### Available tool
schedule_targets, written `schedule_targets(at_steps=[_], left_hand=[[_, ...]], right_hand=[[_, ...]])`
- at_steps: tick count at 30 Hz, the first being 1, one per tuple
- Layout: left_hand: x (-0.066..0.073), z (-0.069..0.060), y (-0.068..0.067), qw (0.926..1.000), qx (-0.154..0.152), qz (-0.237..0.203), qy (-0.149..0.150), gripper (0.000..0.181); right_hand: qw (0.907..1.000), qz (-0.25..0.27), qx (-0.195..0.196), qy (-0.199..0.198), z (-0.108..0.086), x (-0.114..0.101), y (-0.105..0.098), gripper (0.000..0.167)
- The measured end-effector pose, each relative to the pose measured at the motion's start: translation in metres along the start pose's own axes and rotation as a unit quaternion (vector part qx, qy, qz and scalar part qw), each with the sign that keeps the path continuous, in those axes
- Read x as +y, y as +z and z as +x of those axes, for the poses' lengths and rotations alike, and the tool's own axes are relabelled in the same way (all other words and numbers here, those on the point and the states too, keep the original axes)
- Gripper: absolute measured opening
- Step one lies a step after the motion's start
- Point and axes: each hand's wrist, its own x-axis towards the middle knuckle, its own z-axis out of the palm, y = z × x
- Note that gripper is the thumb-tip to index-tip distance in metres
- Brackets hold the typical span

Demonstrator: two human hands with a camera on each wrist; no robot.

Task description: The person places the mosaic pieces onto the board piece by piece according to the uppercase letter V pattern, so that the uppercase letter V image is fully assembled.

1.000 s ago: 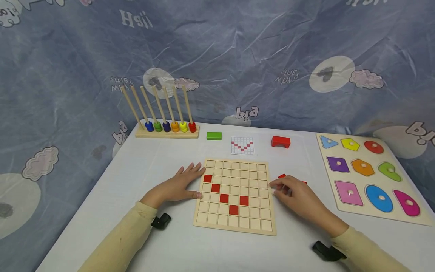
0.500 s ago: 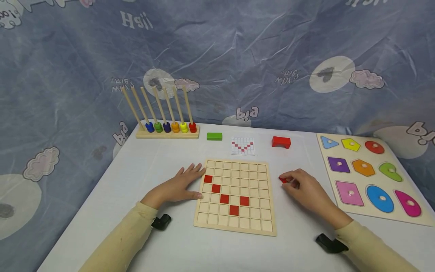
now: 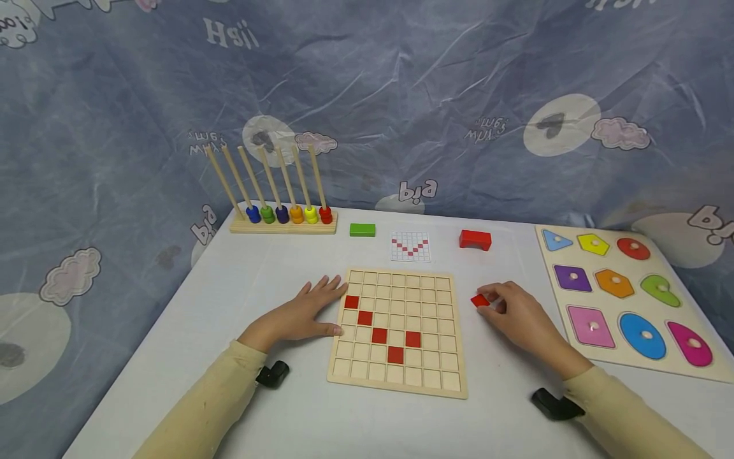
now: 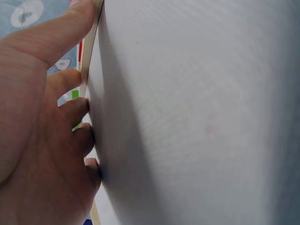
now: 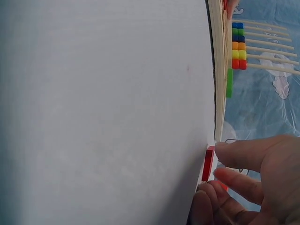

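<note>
A wooden grid board (image 3: 424, 382) lies on the white table, with several red square tiles (image 3: 395, 355) set in its cells. My left hand (image 3: 304, 312) rests flat beside it, fingers spread, with fingertips at the board's left edge. Right of the board, my right hand (image 3: 518, 319) pinches a loose red tile (image 3: 480, 300) between thumb and index finger, close to the table. In the right wrist view the red tile (image 5: 207, 164) shows by the fingertips. The table under the right palm is hidden.
Behind the board are a green block (image 3: 362, 230), a pattern card (image 3: 410, 247) with red squares, and a red bridge-shaped block (image 3: 475, 240). A bead rack (image 3: 283, 223) stands at back left. At right lies a knobbed shape puzzle (image 3: 573, 299).
My right hand has moved slightly right and away from the board, to a loose red tile, which now shows flatter at its fingertips. My left hand stays in place.
</note>
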Motion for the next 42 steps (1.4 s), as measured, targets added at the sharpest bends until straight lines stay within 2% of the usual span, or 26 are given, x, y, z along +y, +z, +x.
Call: schedule_targets(at_steps=[16, 23, 31, 42], left_hand=[[0.0015, -0.0001, -0.0008, 1.0, 0.0, -0.002, -0.001, 0.096], [0.0002, -0.0001, 0.0001, 1.0, 0.001, -0.004, -0.002, 0.096], [-0.0002, -0.0003, 0.0004, 1.0, 0.002, -0.002, 0.0, 0.096], [-0.0012, 0.0004, 0.0014, 1.0, 0.003, -0.001, -0.002, 0.096]], right_hand=[[0.9996, -0.014, -0.018, 0.019, 0.0043, -0.0039, 0.0037, 0.034], [0.9999, -0.007, -0.014, 0.006, 0.0045, -0.0035, 0.0027, 0.03], [0.9996, 0.006, -0.029, -0.003, 0.0035, -0.0029, 0.0016, 0.029], [0.9995, 0.022, -0.014, -0.014, -0.0009, -0.0061, -0.0011, 0.029]])
